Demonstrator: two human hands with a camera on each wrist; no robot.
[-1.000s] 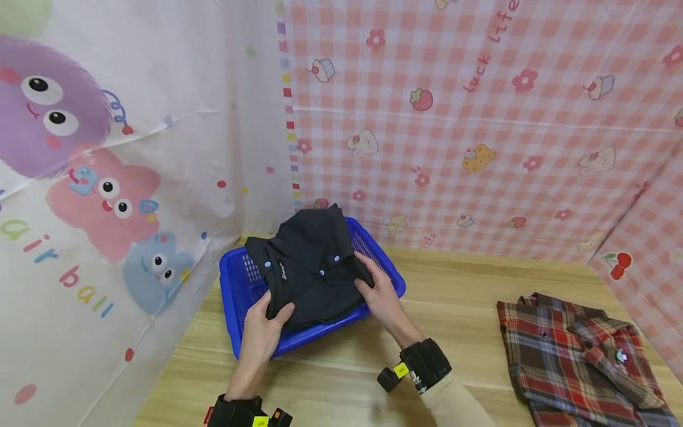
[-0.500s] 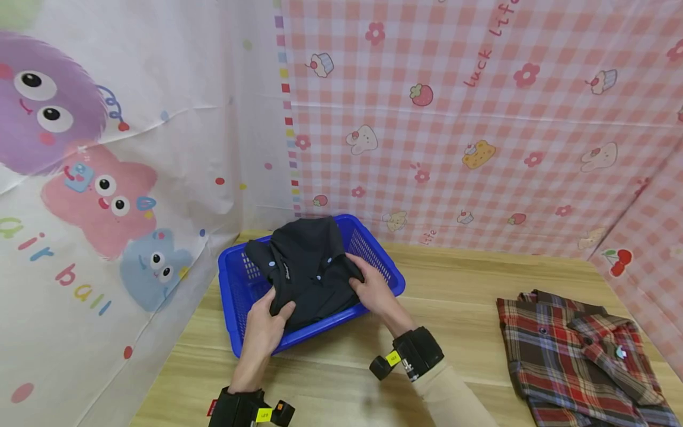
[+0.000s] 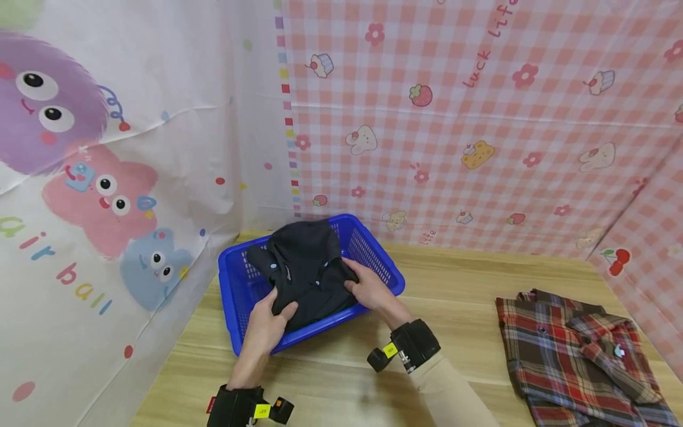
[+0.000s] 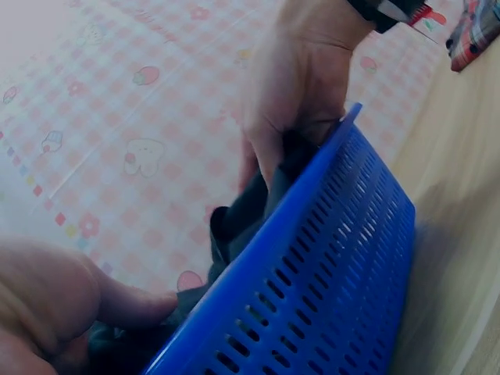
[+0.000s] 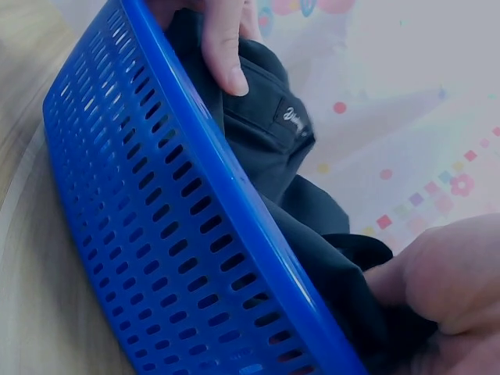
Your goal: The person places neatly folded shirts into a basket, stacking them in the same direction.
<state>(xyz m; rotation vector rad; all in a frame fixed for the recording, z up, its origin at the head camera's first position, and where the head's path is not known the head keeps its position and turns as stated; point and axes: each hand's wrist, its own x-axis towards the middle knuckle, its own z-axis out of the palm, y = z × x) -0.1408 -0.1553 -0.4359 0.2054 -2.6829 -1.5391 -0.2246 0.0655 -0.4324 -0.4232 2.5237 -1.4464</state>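
Black shirt [image 3: 304,246] in blue basket [image 3: 315,334], head view's 7 o'clock. Left hand [image 3: 265,323] pinches its 7 o'clock edge, right hand [image 3: 370,289] its 4 o'clock. Chest script [image 5: 294,120] illegible; backdrop [image 3: 448,187], 1 o'clock: "luck life".

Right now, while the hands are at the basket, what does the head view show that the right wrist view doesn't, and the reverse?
Head only: the folded plaid shirt, the black shirt's light blue buttons and the black wrist straps.

Right wrist only: rows of slots in the near outer wall of the blue basket.

Both: basket, black shirt with its pale logo, wood-grain table, left hand and right hand holding that shirt.
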